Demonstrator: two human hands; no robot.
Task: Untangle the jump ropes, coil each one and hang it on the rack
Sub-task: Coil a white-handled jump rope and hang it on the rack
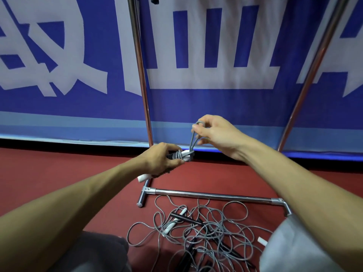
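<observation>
- A blue and white banner (196, 107) fills the upper half of the frame as a backdrop only.
- A red floor (59, 173) is spread across the lower half. Knees are seen at the bottom corners, so a crouch is judged, taken up to stay close to the work.
- The rack (141, 75) is shown by two chrome uprights rising to the top edge and a base bar lying across the lower centre. The hanging rail is cut off above.
- The pile of tangled ropes (206, 228) is left on the floor at lower centre, just in front of the base bar. Its grey cords are looped over one another among black and white handles, so no single direction can be given.
- The rope being coiled (182, 155) is held at the centre of the frame, clear of the floor. Its handles are laid side by side with cord wound across them. The long axis runs from lower left to upper right, and a white handle end is pointed at the lower left.
- The left hand (157, 160) is clamped round the handles, probably so the turns cannot slip.
- The right hand (214, 132) is kept just above and to the right, with thumb and fingertips pinched together on the cord.
- The loop (193, 138) is drawn up almost vertically from the bundle, and is judged to be kept taut for tucking or for hanging.
</observation>
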